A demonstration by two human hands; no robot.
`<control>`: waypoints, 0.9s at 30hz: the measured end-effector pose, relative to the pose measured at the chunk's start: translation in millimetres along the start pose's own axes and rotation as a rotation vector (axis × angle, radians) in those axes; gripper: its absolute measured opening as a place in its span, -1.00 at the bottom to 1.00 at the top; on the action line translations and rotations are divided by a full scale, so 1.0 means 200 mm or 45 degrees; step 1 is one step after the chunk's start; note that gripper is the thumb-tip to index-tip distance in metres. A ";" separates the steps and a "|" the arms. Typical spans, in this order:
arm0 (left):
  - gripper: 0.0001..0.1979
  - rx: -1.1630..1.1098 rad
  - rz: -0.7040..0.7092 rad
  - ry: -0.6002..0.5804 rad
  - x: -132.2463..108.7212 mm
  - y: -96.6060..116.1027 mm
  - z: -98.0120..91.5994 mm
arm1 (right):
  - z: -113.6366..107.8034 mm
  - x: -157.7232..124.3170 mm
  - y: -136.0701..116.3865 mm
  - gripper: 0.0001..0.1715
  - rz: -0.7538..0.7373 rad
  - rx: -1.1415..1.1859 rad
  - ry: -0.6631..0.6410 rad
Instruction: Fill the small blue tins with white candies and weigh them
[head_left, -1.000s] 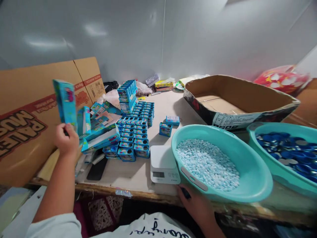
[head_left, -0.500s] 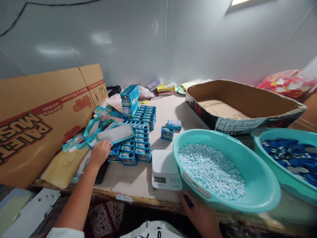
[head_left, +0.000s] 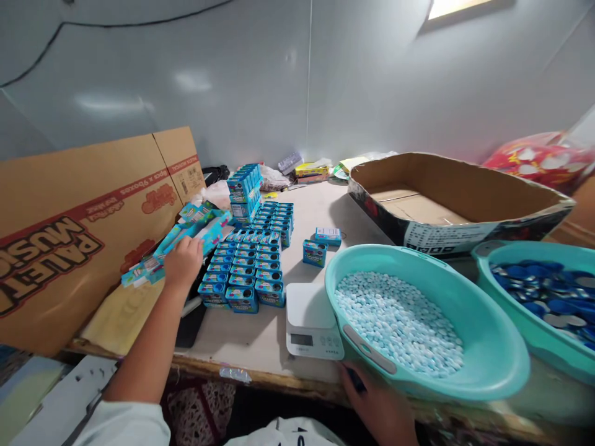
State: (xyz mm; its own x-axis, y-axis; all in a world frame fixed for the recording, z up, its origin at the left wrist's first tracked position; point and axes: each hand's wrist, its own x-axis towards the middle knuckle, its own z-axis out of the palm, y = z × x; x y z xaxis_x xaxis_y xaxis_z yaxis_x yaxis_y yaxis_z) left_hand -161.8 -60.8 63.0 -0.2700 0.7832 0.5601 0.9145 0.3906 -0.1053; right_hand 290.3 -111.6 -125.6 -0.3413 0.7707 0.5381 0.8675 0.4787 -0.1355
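Note:
Blue printed cardboard packaging is gripped at its near end by my left hand, over a pile of similar pieces on the left. Rows of small blue boxes with dark round openings stand just right of it, with more boxes stacked behind. My right hand rests at the table's front edge, below the white scale and the turquoise tub of pale blue candies; its fingers are mostly hidden in shadow. Two blue boxes stand apart behind the scale.
A large brown carton leans at the left. An open cardboard tray lies behind the tub. Another turquoise tub at the right holds blue lids. A red bag and assorted packets sit along the wall.
My left hand has moved slightly left and up with the packaging, which is now turned and tilted upward off the front boxes, uncovering their tops. My right hand stays in place.

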 end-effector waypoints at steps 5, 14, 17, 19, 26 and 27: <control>-0.59 -0.032 0.085 -0.069 -0.16 0.18 -0.06 | 0.06 -0.03 0.06 -0.51 -0.023 0.035 -0.028; -0.61 -0.022 -0.058 -0.291 -0.15 0.17 0.09 | 0.06 -0.03 0.05 -0.57 -0.087 -0.037 0.038; -0.61 -0.002 -0.156 -0.343 -0.09 0.11 0.13 | 0.05 -0.03 0.05 -0.60 -0.101 -0.031 0.010; -0.60 -0.003 -0.203 -0.365 -0.07 0.10 0.14 | 0.06 -0.04 0.05 -0.61 -0.071 -0.019 0.009; -0.61 -0.070 -0.201 -0.410 -0.13 0.22 0.10 | 0.07 -0.05 0.05 -0.58 -0.070 0.014 0.043; -0.63 -0.081 -0.192 -0.425 -0.14 0.24 0.09 | 0.06 -0.04 0.04 -0.55 -0.060 0.022 0.054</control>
State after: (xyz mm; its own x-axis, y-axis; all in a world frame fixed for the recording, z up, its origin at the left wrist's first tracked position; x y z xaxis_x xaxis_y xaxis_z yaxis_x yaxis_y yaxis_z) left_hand -115.3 -54.7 27.3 -0.4769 0.8380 0.2652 0.8711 0.4909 0.0153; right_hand 296.7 -109.0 -141.6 -0.3657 0.7287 0.5790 0.8443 0.5215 -0.1231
